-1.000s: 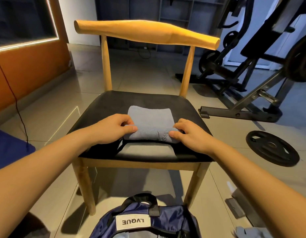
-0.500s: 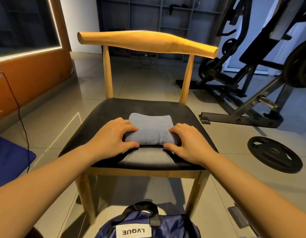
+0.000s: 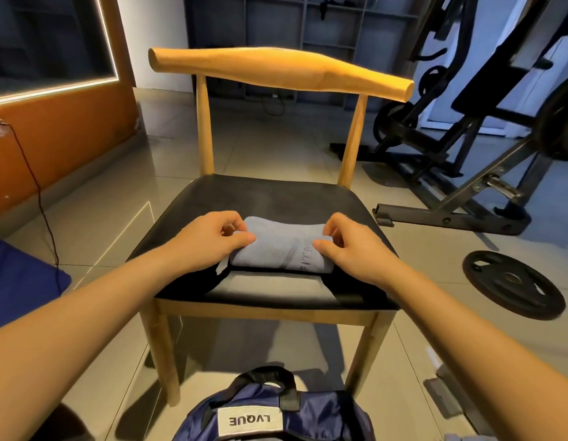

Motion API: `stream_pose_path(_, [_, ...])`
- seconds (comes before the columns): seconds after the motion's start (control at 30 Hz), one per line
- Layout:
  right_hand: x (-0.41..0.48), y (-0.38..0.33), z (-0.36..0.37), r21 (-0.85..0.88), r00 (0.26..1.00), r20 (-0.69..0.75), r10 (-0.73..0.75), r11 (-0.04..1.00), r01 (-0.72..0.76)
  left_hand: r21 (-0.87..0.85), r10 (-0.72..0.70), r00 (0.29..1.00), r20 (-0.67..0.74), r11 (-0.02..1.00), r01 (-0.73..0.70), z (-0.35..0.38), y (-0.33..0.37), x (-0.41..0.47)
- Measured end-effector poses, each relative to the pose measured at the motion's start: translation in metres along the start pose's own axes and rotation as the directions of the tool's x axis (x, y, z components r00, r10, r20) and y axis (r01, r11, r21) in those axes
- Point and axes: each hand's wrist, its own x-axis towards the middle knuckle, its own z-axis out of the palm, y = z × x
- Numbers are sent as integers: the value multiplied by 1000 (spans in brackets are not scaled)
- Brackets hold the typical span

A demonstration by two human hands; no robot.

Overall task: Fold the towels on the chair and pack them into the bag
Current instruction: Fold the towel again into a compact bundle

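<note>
A folded grey-blue towel lies near the front of the black seat of a wooden chair. My left hand pinches the towel's left end, thumb on top and fingers curled behind it. My right hand pinches the right end in the same way. A small tag sticks out at the towel's lower left corner. A navy bag with a white label stands on the floor in front of the chair, at the bottom edge of the view.
A black weight plate lies on the tiled floor to the right, with a gym machine frame behind it. An orange wall and a thin cable are at the left. A blue cushion sits at the left edge.
Both hands went from pressing flat on the towel's ends to pinching them with curled fingers. The towel looks narrower and bunched up. The view has tilted slightly.
</note>
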Motion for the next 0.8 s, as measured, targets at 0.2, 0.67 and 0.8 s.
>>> stream_pose_path(0.2, [-2,-1,14,-170,949,-206,-240,964,207,163,215,960,-180,969,-187,16,0,-1])
stream_pose_path(0.67, [-5,12,-6,370,988,151,-43,929,-16,-196,38,999,3,980,-37,-1,-3,-6])
stream_pose_path(0.8, [3,8,9,275,997,14,78,958,-78,-149,-23,990,-136,989,3,9,-6,0])
